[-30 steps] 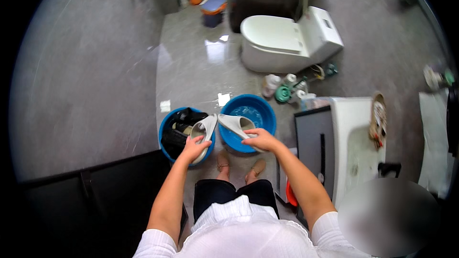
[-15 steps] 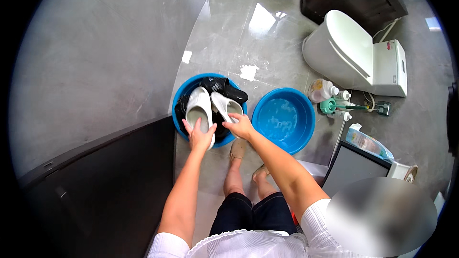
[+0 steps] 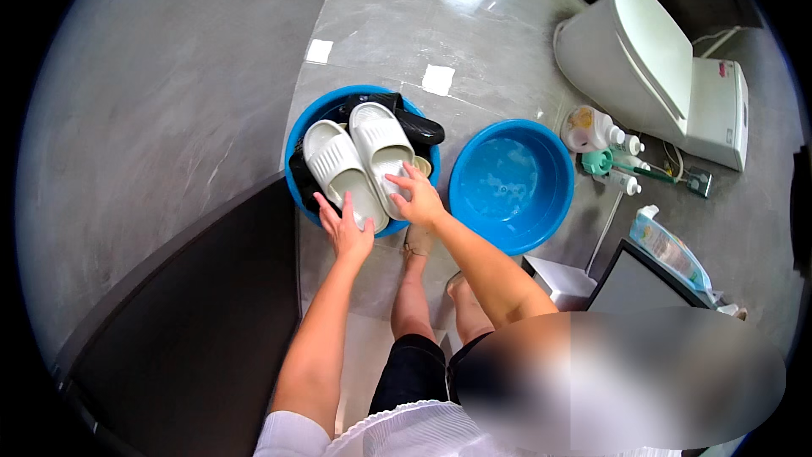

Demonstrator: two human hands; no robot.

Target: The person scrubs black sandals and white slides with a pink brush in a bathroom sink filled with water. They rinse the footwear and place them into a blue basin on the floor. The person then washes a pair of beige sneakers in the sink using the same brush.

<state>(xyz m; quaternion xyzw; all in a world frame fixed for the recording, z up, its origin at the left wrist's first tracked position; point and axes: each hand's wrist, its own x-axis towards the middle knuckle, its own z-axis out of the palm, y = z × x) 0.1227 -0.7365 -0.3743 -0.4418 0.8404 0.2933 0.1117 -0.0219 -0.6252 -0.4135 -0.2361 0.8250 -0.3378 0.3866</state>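
Two light grey slide slippers, the left one [image 3: 326,152] and the right one [image 3: 378,129], lie side by side, toes away from me, on top of a blue basin [image 3: 302,118]. Under them are black slippers [image 3: 420,128] and part of another pale one. My left hand [image 3: 345,235] is at the heel of the left slipper, fingers spread over and beside it. My right hand [image 3: 418,200] touches the heel end of the right slipper, its fingers apart. Neither hand is wrapped round a slipper.
A second blue basin [image 3: 554,165] with some water stands right of the first. Farther right are several bottles [image 3: 592,129], a green-handled brush [image 3: 597,161] and a white toilet [image 3: 592,55]. A dark panel [image 3: 186,313] stands at lower left. A blurred patch covers the lower right.
The grey slippers, held apart and tilted before, now lie flat together on the pile. My fingers have loosened and spread. The whole view has shifted a little.
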